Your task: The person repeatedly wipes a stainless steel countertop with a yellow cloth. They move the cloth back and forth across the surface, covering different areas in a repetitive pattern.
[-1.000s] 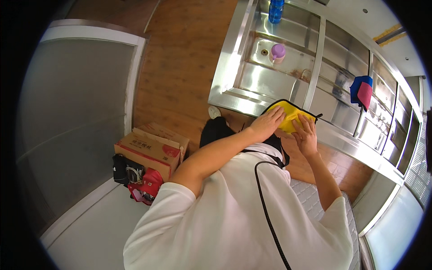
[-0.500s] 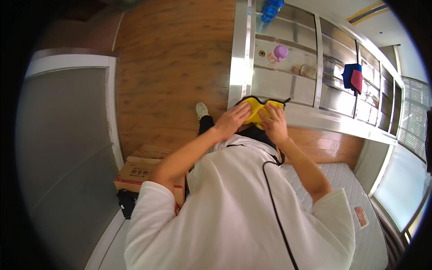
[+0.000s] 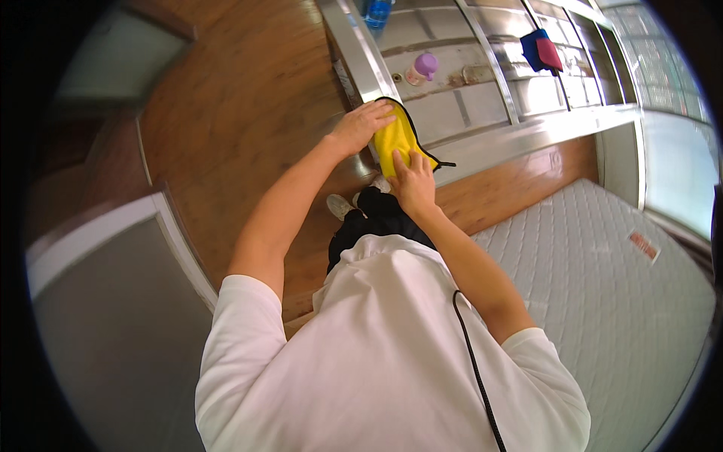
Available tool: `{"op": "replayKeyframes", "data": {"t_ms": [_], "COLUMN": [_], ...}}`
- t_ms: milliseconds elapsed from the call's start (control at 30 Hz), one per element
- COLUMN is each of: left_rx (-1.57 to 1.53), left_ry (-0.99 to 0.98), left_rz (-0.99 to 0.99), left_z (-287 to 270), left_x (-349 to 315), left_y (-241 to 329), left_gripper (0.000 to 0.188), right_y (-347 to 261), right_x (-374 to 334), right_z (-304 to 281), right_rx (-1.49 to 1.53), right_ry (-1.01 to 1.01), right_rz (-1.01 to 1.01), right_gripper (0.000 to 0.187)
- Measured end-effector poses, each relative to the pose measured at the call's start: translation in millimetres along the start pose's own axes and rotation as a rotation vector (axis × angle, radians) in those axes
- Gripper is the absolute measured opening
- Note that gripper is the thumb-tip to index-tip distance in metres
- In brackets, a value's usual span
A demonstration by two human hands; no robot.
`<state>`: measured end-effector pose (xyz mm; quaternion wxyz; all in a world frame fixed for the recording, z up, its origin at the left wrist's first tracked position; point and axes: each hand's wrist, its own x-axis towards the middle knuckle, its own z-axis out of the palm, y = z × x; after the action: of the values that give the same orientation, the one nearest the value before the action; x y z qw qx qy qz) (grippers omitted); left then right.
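A yellow cloth (image 3: 395, 138) with black edging and a short black tail lies over the near corner of a metal frame. My left hand (image 3: 357, 129) grips its far left end, fingers laid across the yellow face and thumb hidden. Lower down, my right hand (image 3: 413, 183) presses and holds the near end, its fingertips on the fabric. Folds run through the cloth between both hands.
Inside the metal-framed unit (image 3: 440, 143) stand a purple-capped bottle (image 3: 423, 68) and a blue bottle (image 3: 377, 13). A blue and red cloth (image 3: 541, 51) hangs over a crossbar. A grey quilted mattress (image 3: 595, 301) lies at right; a white-framed panel (image 3: 120, 301) is at left.
The view has turned and shifted. Both hands have moved with the cloth to the frame's corner; the left hand now reaches farther than the right. The cloth looks narrower and more lengthwise.
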<state>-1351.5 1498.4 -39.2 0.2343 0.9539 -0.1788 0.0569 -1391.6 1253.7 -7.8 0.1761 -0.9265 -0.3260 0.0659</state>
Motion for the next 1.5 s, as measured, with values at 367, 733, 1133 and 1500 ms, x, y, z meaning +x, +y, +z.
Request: {"op": "replayKeyframes", "data": {"t_ms": [367, 733, 1133, 1500], "left_rx": [-0.143, -0.175, -0.209, -0.085], "left_ry": [-0.15, -0.272, -0.311, -0.285], "left_rz": [0.076, 0.302, 0.32, 0.327], "left_z": [-5.7, 5.1, -92.9, -141.1], "left_x": [18.2, 24.5, 126.2, 177.3], "left_y": [28.6, 55.5, -204.4, -316.9], "left_gripper": [0.039, 0.033, 0.067, 0.072], "right_y": [-1.5, 6.8, -65.0, -103.2], "right_x": [31.5, -20.7, 232.2, 320.5], "right_z": [7.6, -9.9, 28.8, 42.5], "right_rx": [0.003, 0.109, 0.1, 0.039], "right_ry": [0.124, 0.107, 0.156, 0.198], "right_rz": [0.035, 0.211, 0.328, 0.473], "right_gripper": [0.043, 0.048, 0.056, 0.064]}}
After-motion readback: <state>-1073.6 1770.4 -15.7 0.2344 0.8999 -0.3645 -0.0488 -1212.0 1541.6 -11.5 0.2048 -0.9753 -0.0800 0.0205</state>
